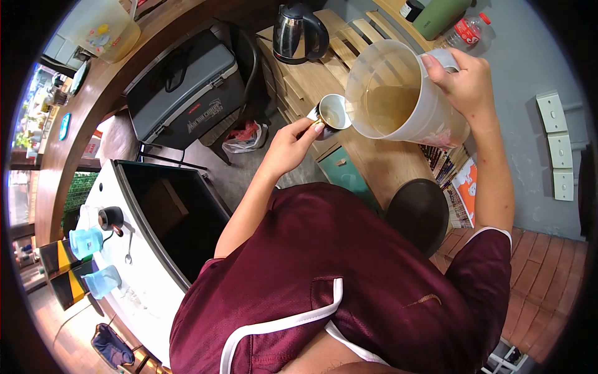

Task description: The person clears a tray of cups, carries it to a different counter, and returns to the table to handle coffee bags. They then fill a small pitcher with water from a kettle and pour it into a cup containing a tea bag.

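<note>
My right hand is wrapped round the handle of a translucent plastic pitcher. The pitcher tilts to the left, with brownish liquid lying along its lower side. Close by its rim is a small cup, white inside and dark outside, with some pale liquid at the bottom. My left hand pinches this cup at its left side, thumb on top. The pitcher's rim overlaps the cup's right edge in this view. Both vessels are above a wooden bench.
A black electric kettle stands at the back of the bench. A green bottle and a plastic bottle with a red label are at the upper right. On the left are a grey cooler box and a white counter with blue containers.
</note>
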The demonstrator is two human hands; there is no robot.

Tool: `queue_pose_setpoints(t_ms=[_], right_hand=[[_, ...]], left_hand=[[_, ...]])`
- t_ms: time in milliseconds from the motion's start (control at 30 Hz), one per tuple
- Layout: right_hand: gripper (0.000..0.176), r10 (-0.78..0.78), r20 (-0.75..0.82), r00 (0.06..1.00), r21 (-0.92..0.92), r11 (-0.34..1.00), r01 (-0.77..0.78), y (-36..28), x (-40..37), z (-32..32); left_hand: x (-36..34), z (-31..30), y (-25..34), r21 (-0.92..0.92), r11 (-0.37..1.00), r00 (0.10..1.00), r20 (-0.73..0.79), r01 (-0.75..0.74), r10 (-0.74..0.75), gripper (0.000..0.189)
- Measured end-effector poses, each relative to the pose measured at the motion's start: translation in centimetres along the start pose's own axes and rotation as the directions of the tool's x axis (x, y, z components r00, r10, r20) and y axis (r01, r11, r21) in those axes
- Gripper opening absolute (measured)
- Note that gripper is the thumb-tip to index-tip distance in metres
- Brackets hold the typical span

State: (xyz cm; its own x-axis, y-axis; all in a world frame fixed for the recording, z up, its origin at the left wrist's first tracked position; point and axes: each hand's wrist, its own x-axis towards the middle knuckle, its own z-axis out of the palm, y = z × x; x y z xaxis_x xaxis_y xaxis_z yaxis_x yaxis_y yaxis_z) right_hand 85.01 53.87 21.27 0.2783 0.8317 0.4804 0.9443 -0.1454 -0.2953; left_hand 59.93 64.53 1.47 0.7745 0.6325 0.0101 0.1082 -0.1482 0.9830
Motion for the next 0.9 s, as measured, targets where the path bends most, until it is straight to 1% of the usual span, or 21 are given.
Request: queue_pose_setpoints(t_ms=[67, 300, 367, 467, 567, 700, 900], right_hand=[[0.055, -0.005, 0.012, 1.000, -0.003, 1.000, 0.005, -0.1, 0.1, 0.0], [0.057, -0.006, 0.043, 0.999, -0.009, 1.000, 0.007, 0.2, 0.2, -0.1], [0.057, -0.020, 0.045, 0.999, -0.043, 0.999, 0.022, 0.2, 0.2, -0.1], [0.057, -0.025, 0.049, 0.998, -0.016, 1.000, 0.026, 0.0, 0.2, -0.2], [0.058, -0.030, 0.052, 0.998, -0.012, 0.999, 0.031, 0.1, 0.2, -0.3], [0.058, -0.032, 0.047, 0.998, -0.027, 0.999, 0.033, 0.5, 0.2, -0.3], [0.058, -0.009, 0.048, 0.999, -0.022, 1.000, 0.010, 0.2, 0.0, -0.4]], left_hand=[[0.0, 0.1, -0.1, -0.002, 1.000, 1.000, -0.004, 0.025, -0.025, 0.031], [0.1, 0.4, -0.5, 0.012, 0.999, 0.999, -0.015, 0.045, -0.044, 0.033], [0.2, 0.6, -0.6, 0.019, 0.999, 0.999, -0.022, 0.040, -0.040, 0.033], [0.3, 0.8, -0.9, 0.024, 0.999, 0.999, -0.021, 0.033, -0.032, 0.033], [0.3, 0.9, -1.0, 0.014, 0.999, 0.998, -0.023, 0.052, -0.052, 0.033], [0.5, 1.1, -1.9, 0.017, 0.999, 0.999, -0.021, 0.043, -0.042, 0.033], [0.6, 1.3, -3.0, -0.003, 0.997, 0.997, -0.019, 0.071, -0.071, 0.033]])
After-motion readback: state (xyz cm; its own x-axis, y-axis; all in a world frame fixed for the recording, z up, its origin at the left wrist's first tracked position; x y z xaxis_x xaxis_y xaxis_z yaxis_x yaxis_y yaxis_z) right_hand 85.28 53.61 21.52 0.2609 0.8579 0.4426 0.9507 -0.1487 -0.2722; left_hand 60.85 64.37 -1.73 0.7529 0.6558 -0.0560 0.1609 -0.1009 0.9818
